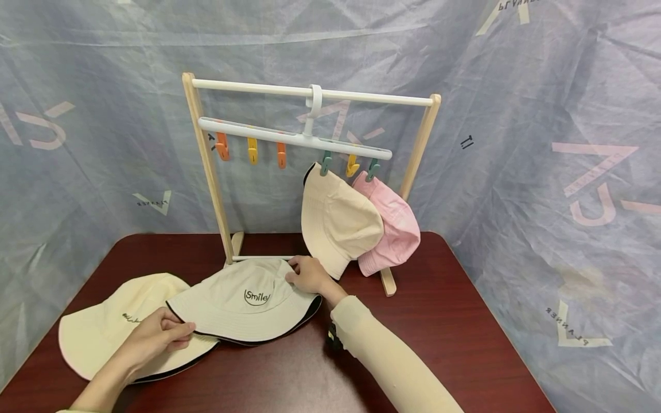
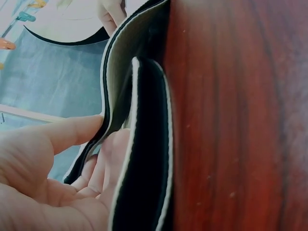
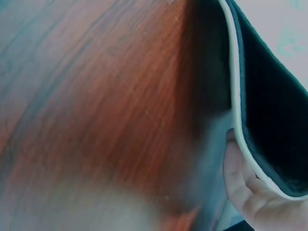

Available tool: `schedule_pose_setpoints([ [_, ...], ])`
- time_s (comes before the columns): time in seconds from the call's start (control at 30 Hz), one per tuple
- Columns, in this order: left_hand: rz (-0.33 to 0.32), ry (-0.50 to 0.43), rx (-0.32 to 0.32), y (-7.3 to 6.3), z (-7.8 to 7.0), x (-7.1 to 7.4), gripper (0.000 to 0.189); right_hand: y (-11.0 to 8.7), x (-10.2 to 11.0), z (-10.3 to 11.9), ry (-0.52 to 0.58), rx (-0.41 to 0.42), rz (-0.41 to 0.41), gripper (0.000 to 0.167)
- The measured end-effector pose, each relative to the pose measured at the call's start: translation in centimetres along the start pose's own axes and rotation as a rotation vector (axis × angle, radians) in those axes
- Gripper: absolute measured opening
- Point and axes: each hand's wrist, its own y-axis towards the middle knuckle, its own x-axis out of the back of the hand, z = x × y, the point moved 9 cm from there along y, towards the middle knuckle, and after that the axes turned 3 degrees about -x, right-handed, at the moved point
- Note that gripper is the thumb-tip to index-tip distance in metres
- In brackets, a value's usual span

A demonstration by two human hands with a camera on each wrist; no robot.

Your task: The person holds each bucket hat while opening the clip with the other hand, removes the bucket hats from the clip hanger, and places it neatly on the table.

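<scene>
Smile hat (image 1: 222,307): the off-white bucket hat with dark "Smile" lettering was between your two hands, above the front part of the desk (image 1: 439,338), its dark lining showing along the brim.
Left hand (image 1: 155,337): you pinched the near left brim edge between thumb and fingers.
Right hand (image 1: 311,276): you gripped the same hat at its far right side, fingers bent about the edge.
Cream hat (image 1: 150,289): it lay at your left on the desk, partly covered by the Smile hat and your left hand.
Hanging hats: a beige hat (image 1: 351,221) hung from one green clip (image 1: 326,164), overlapping a pink hat (image 1: 400,226) under another green clip (image 1: 373,170).
Other clips: a yellow clip (image 1: 353,166) hung between the green ones; orange, yellow and orange clips lined the left half.
Hanger (image 1: 258,133): white, it hooked over the top rail (image 1: 248,87) of the wooden stand (image 1: 209,166), tilting down rightward.
Backdrop (image 1: 506,189): grey, printed cloth stood behind your desk.
</scene>
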Motion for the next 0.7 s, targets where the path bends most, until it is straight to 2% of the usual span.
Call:
schedule_pose_setpoints([
  [0.13,0.028,-0.023,-0.001,0.2,0.2,0.6,0.043,-0.4,0.7,0.1,0.026,0.011,0.011,0.037],
  [0.27,0.072,-0.036,-0.023,0.5,0.1,1.3,0.039,-0.8,1.4,0.4,0.018,0.024,0.026,0.036],
  [0.37,0.078,-0.035,-0.036,0.5,-0.2,2.0,0.047,-1.2,2.0,0.9,0.015,0.039,0.041,0.036],
  [0.53,-0.003,-0.012,-0.044,0.0,-1.0,3.0,0.074,-2.0,3.2,2.1,0.027,0.078,0.046,0.035],
  [0.7,-0.068,0.071,-0.064,-0.1,-2.3,3.9,0.076,-2.6,4.7,2.6,0.026,0.094,0.037,0.035],
])
